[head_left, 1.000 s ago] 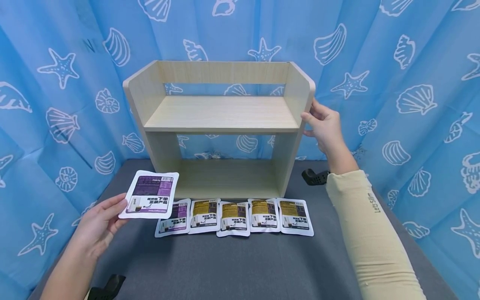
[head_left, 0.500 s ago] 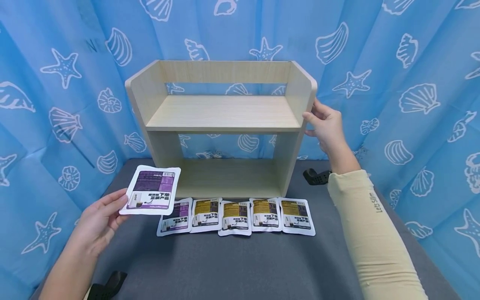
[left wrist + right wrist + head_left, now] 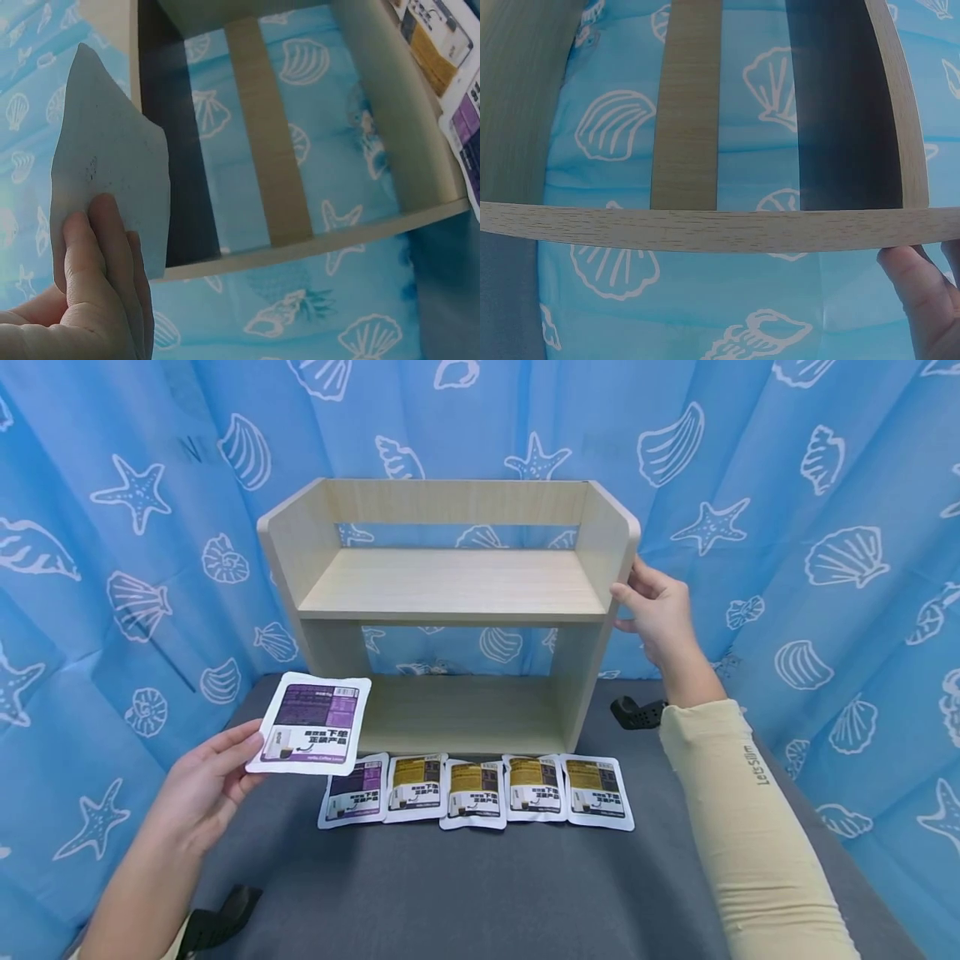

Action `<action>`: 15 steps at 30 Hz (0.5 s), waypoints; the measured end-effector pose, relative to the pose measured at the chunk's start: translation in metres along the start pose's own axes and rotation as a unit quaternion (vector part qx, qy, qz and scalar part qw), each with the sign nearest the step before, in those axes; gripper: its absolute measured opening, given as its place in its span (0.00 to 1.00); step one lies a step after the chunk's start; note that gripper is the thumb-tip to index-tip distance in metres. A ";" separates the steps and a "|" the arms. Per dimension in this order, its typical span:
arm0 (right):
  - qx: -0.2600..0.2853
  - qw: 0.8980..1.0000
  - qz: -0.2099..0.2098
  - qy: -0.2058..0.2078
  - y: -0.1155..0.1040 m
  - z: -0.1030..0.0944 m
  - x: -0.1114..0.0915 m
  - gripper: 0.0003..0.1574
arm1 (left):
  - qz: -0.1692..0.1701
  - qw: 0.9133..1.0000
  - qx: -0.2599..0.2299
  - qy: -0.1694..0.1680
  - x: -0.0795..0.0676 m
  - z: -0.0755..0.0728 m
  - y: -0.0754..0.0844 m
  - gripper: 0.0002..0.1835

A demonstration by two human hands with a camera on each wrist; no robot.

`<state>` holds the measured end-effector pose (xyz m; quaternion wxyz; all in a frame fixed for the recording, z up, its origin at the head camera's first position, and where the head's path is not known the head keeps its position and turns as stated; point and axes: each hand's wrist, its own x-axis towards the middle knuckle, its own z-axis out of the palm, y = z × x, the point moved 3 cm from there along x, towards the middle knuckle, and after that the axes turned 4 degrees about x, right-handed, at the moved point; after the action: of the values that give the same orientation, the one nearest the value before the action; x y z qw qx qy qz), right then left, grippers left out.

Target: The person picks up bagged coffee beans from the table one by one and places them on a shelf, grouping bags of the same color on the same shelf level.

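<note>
My left hand [image 3: 206, 785] pinches a white-edged flat pouch [image 3: 318, 714] with a purple label, thumb on the printed face. In the head view this pouch is raised and overlaps the shelf's lower left front. The left wrist view shows its plain back [image 3: 112, 157] with fingers spread against it. My right hand [image 3: 660, 614] holds the right side panel of a pale wooden two-tier shelf [image 3: 450, 581], thumb at the front edge. In the right wrist view the thumb [image 3: 915, 281] meets that panel's edge; the other fingers are mostly hidden.
Before the shelf a row of pouches lies on the grey tabletop [image 3: 480, 893]: a purple one [image 3: 356, 791] at the left, partly covered by the raised pouch, then several yellow ones, such as this pouch [image 3: 474, 793]. A blue shell-print curtain [image 3: 750, 460] hangs behind.
My left hand has lifted the purple pouch higher and a little toward the shelf. My right hand keeps its hold on the side panel. The head view has shifted slightly.
</note>
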<state>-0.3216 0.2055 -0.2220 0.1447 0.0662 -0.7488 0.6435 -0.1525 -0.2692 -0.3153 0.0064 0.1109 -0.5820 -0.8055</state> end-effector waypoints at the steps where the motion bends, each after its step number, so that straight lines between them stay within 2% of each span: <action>1: -0.001 1.000 0.000 0.000 0.000 0.000 0.000 0.34 | 0.002 1.000 0.000 0.000 0.000 0.001 0.001 0.06; 15: 0.000 1.000 0.017 -0.002 0.002 0.000 0.001 0.35 | 0.025 1.000 -0.010 -0.016 0.000 0.014 0.010 0.06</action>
<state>-0.3233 0.2063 -0.2231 0.1325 0.0545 -0.7501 0.6456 -0.1562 -0.2589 -0.3020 0.0184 0.0833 -0.5768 -0.8124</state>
